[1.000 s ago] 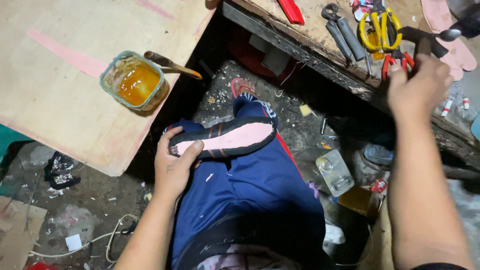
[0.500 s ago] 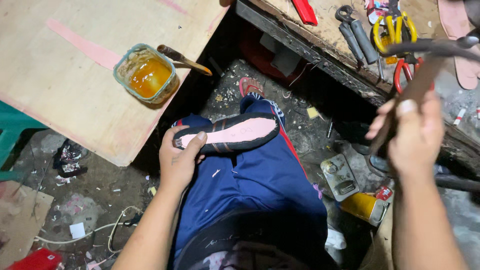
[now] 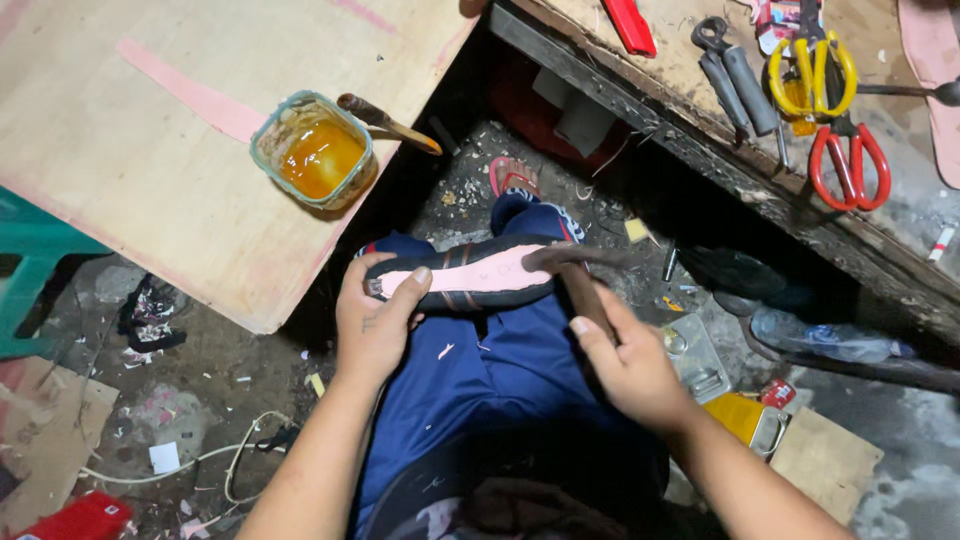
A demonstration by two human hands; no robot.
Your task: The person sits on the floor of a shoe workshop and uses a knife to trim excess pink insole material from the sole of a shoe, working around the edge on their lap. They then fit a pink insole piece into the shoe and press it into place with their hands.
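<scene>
We find the black shoe sole with the pink insole face [image 3: 470,275] lying across the person's knee, on the blue trousers [image 3: 490,370], between the two work surfaces. The left hand [image 3: 375,325] clamps its heel end: thumb over the pink face, fingers [image 3: 350,275] wrapped round the near edge. The right hand [image 3: 630,365] is clenched round the wooden handle of a dark-headed hammer [image 3: 575,275], whose head rests at the toe end of the sole; motion blur prevents us from confirming actual contact, though it appears to touch.

On the pale plywood desk [image 3: 130,190], close to its right edge, stands a clear square tub of amber glue [image 3: 315,150]. A wooden-handled brush [image 3: 385,120] lies beside its rim and overhangs the desk edge. A pink strip [image 3: 190,95] lies flat on the board to the left of the tub.

On the dark worn wooden bench [image 3: 680,90] at upper right we note yellow-handled scissors [image 3: 810,65], red-handled scissors [image 3: 850,165] just below them, grey-handled pliers [image 3: 735,75] to their left, and a red flat tool [image 3: 630,25] near the top edge.

The floor [image 3: 180,400] beneath carries scraps, a white cable [image 3: 215,460] and a yellow tin [image 3: 745,420] by the right forearm.
</scene>
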